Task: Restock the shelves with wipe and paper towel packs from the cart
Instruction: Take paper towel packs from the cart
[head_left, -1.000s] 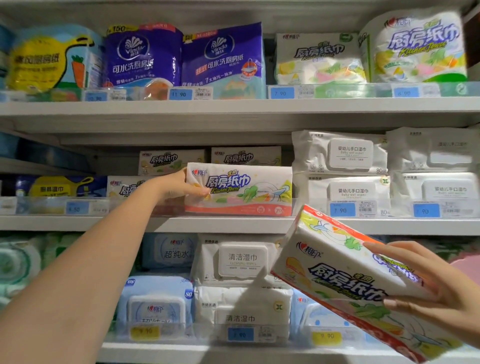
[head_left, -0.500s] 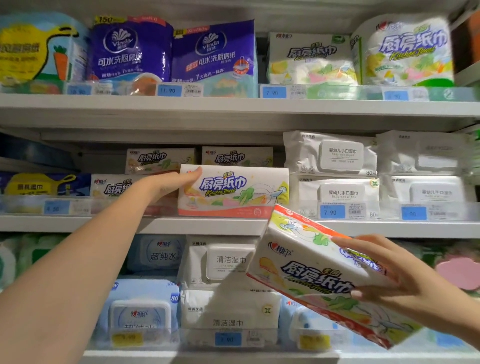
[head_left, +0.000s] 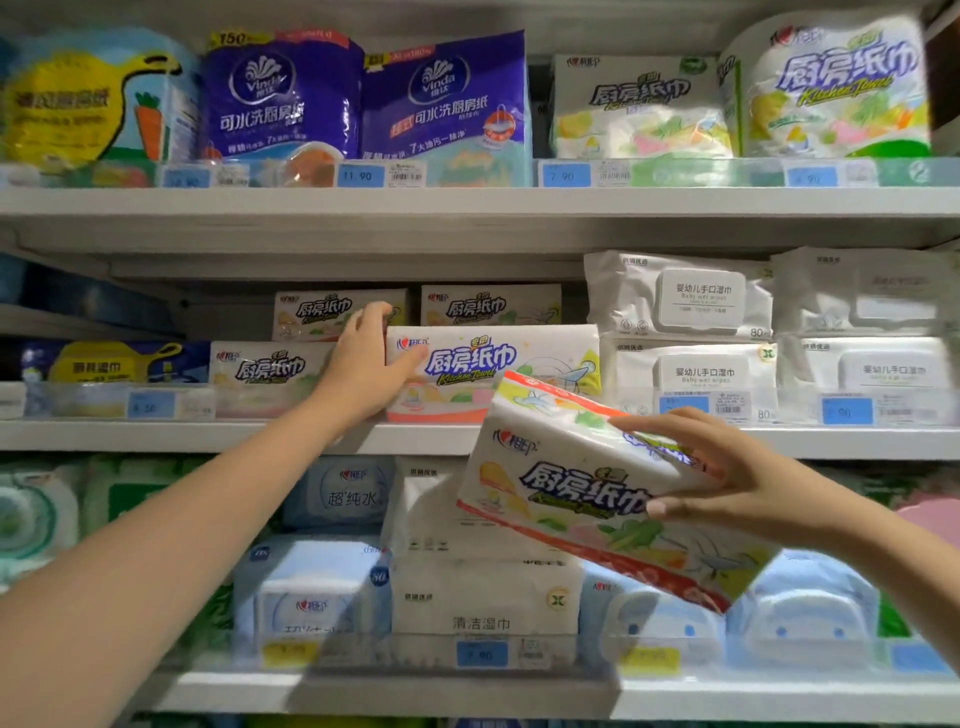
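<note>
Gripping the left end of the shelved kitchen towel pack (head_left: 493, 364), the left hand (head_left: 363, 364) has its thumb across the printed front and its fingers curled over the top left corner. Pack stands on its long edge at the front of the middle shelf (head_left: 156, 435), label outward, roughly level. More packs of the same print (head_left: 488, 306) sit behind it and to its left. White baby wipe packs (head_left: 680, 301) are stacked just beside it on the right.

Right hand (head_left: 743, 478) holds a second kitchen towel pack (head_left: 571, 483) by its right end, fingers spread over the top face, thumb underneath on the front. This pack is off the shelf, in the air in front of the middle shelf's edge, tilted with its left end high and its red-striped bottom edge sloping down to the right. Its upper corner overlaps the lower right of the shelved pack in view; contact cannot be told.

Top shelf (head_left: 467, 202): purple packs (head_left: 280, 98) among others. Bottom shelf (head_left: 467, 696): white cleaning wipe packs (head_left: 483, 603), blurred.
</note>
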